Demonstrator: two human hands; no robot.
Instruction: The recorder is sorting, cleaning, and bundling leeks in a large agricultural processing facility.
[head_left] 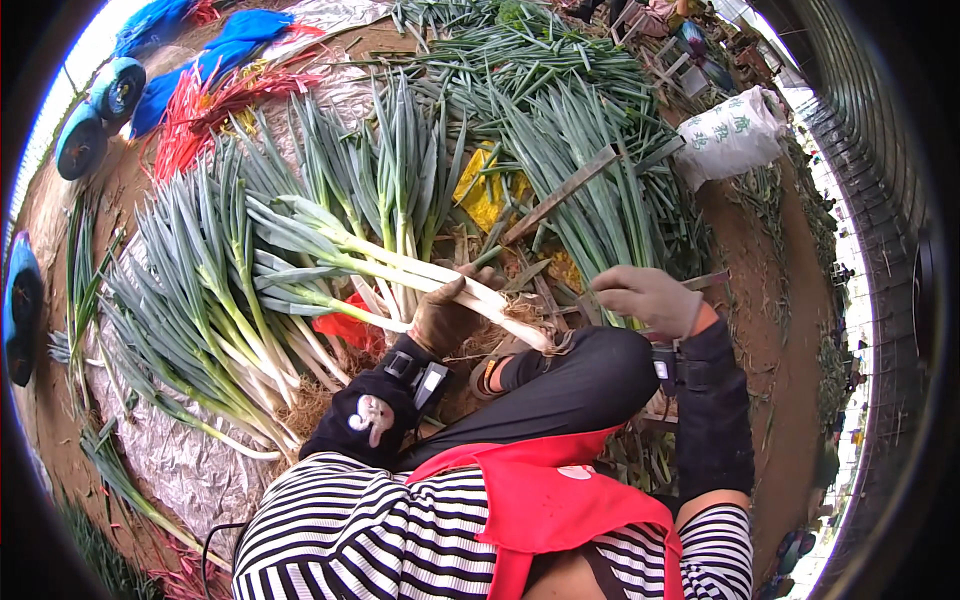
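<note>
My left hand (443,318), in a soiled brown glove, is closed round a few long scallions (478,292). Their white shanks and roots point right over my bent knee, and the green leaves spread out to the left. My right hand (645,298), in a pale glove, hovers right of those roots with fingers loosely bent and apart; nothing shows in it. Cut green leaves (600,190) lie just beyond it in a thick heap. Left of my left hand, bunches of whole scallions (240,330) rest with their roots toward me.
A metal bar (560,195) juts up from a low frame ahead. Silvery sheeting (200,475) covers ground at left. Red plastic strips (215,110) and blue cloth (225,45) lie at far left. A white printed sack (735,135) sits at far right, near a mesh wall.
</note>
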